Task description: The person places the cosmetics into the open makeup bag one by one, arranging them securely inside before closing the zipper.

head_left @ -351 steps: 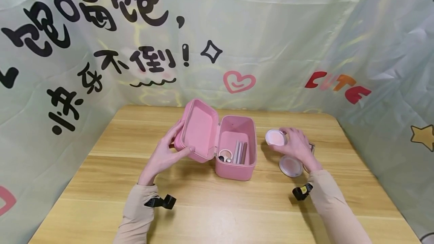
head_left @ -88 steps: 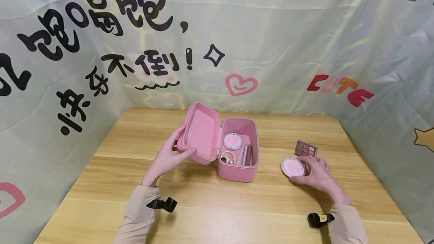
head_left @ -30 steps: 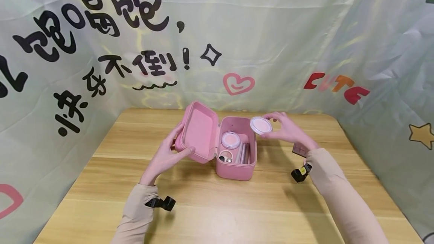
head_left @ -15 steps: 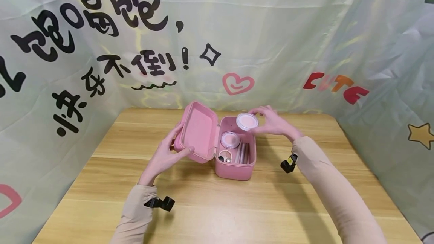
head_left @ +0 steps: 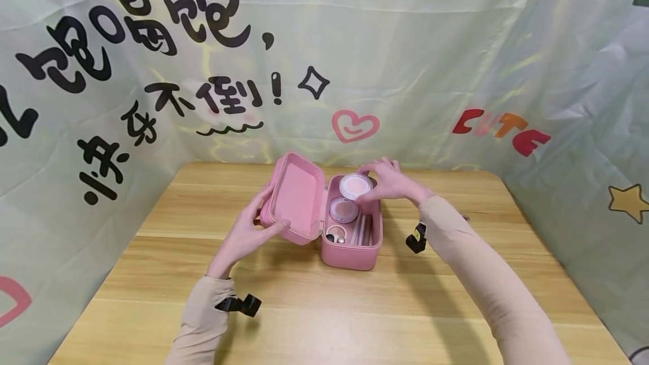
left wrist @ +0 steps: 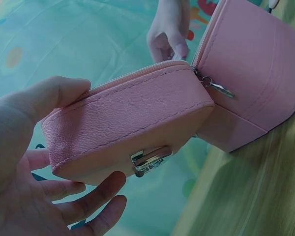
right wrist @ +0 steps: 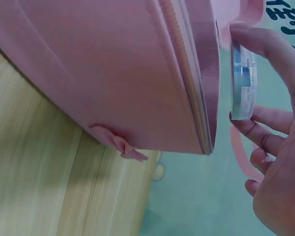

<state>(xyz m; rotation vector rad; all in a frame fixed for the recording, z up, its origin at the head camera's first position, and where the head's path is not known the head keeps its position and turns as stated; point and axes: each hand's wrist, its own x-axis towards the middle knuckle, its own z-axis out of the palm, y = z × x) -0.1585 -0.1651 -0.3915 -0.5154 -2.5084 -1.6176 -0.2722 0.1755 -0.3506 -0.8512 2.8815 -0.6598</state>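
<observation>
A pink zippered cosmetic case [head_left: 350, 256] stands with its lid [head_left: 299, 199] folded out to the left. My left hand [head_left: 250, 231] grips the lid, thumb over the rim and fingers at the outside, as the left wrist view shows. My right hand [head_left: 387, 180] pinches a round powder compact [head_left: 355, 186] by its edges, over the back of the case's opening. The right wrist view shows this compact [right wrist: 244, 81] edge-on, just above the rim. Inside lie a second round compact [head_left: 343, 210], several slim tubes [head_left: 363, 230] and a small round item [head_left: 336, 234].
The case is on a wooden table [head_left: 324, 308]. A corner of the eyeshadow palette [head_left: 465, 218] peeks out behind my right sleeve, which hides the rest. A printed curtain [head_left: 405, 61] surrounds the table at the back and sides.
My right hand lifted the second compact from beside the palette and carried it left over the case. Earlier, the first compact went inside. My left hand stays on the lid.
</observation>
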